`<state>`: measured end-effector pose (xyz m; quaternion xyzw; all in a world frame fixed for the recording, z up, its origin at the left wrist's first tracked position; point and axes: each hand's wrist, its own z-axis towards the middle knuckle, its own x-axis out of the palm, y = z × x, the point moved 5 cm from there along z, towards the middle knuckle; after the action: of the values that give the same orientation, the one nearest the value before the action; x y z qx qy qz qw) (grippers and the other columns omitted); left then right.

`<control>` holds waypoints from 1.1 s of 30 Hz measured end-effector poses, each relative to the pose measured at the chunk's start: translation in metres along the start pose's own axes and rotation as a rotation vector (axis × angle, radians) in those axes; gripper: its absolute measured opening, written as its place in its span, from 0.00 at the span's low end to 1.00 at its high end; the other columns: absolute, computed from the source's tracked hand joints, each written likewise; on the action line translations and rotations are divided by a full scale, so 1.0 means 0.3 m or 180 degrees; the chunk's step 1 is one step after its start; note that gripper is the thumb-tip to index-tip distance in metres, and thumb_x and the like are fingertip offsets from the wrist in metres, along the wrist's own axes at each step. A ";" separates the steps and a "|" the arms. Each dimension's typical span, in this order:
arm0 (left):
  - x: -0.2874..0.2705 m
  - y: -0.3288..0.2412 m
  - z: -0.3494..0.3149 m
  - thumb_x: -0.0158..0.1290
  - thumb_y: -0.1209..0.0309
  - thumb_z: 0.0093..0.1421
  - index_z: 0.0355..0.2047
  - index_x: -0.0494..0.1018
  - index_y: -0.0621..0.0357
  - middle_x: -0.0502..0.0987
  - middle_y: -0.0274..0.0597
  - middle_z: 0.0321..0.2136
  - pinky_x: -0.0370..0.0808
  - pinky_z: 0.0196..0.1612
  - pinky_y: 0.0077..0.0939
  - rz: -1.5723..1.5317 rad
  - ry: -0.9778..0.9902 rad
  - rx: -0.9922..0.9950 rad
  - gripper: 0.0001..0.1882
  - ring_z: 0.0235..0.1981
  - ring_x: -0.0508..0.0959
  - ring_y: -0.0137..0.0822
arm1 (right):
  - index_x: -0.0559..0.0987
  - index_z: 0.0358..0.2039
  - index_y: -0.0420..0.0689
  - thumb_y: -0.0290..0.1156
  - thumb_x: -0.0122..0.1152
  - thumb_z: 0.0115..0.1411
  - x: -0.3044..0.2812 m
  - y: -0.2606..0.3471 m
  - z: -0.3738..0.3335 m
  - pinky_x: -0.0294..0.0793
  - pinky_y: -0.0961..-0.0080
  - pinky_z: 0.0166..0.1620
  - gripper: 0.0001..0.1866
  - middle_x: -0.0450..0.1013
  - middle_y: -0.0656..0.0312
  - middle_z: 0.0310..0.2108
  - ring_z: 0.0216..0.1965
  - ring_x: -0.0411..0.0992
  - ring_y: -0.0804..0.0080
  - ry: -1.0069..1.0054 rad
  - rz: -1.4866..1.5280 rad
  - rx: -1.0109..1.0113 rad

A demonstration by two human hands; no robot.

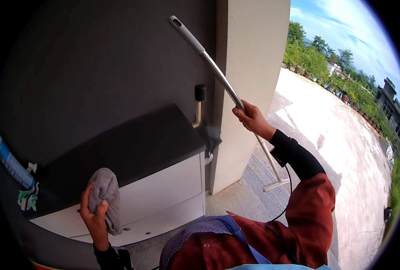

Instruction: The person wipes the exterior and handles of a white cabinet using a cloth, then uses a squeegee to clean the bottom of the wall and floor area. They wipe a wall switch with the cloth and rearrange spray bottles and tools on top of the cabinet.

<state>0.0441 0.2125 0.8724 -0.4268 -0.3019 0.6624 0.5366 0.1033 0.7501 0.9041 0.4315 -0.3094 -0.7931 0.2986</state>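
Note:
A folded grey cloth (105,195) is gripped in my left hand (94,218), with the thumb across its face and the fingers behind its left edge. It is held up in front of the white cabinet. My right hand (255,119) is wrapped round the metal pole of a long-handled squeegee (224,81). The pole slants from a light grey grip at the upper left down to a flat white head near the floor at the lower right. Whether that head touches the floor I cannot tell.
The low white cabinet (164,184) has a dark top (132,148) against a dark wall. A blue-and-white package (13,159) stands at its left end. A black-capped pale handle (200,101) rises behind its right end, beside a beige pillar (249,58). Sunlit paving (344,171) lies outside.

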 end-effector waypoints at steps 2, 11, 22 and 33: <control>-0.001 0.007 -0.002 0.53 0.71 0.50 0.56 0.72 0.62 0.73 0.46 0.52 0.63 0.61 0.32 0.0071 -0.0023 0.0008 0.29 0.55 0.71 0.41 | 0.70 0.35 0.44 0.46 0.56 0.70 -0.030 -0.079 -0.036 0.56 0.83 0.22 0.17 0.58 0.75 0.20 0.20 0.55 0.88 -0.0077 -0.0363 -0.0013; 0.023 0.041 -0.006 0.54 0.69 0.54 0.60 0.69 0.63 0.70 0.51 0.59 0.63 0.62 0.31 -0.0189 -0.0219 -0.0135 0.31 0.59 0.70 0.43 | 0.71 0.26 0.39 0.51 0.55 0.68 -0.065 -0.401 -0.190 0.59 0.73 0.26 0.26 0.59 0.70 0.19 0.24 0.57 0.82 0.0131 -0.0292 0.0791; 0.198 -0.124 -0.068 0.53 0.70 0.60 0.63 0.64 0.64 0.68 0.50 0.59 0.65 0.60 0.28 -0.0226 -0.0533 -0.0359 0.31 0.57 0.71 0.40 | 0.75 0.35 0.37 0.51 0.55 0.67 0.240 -0.718 -0.413 0.66 0.67 0.29 0.24 0.66 0.57 0.18 0.22 0.64 0.70 0.0543 0.0180 0.0864; 0.275 -0.175 -0.079 0.52 0.73 0.61 0.63 0.63 0.65 0.69 0.47 0.58 0.66 0.60 0.28 -0.0275 -0.0722 -0.0361 0.29 0.56 0.72 0.38 | 0.76 0.42 0.36 0.46 0.58 0.65 0.591 -0.822 -0.543 0.71 0.66 0.30 0.22 0.74 0.50 0.23 0.24 0.72 0.64 0.0857 0.1007 0.0899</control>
<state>0.0841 0.3039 0.8868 -0.3653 -0.4157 0.6646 0.5021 0.1144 0.7363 0.5599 0.5169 -0.4383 -0.6208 0.3942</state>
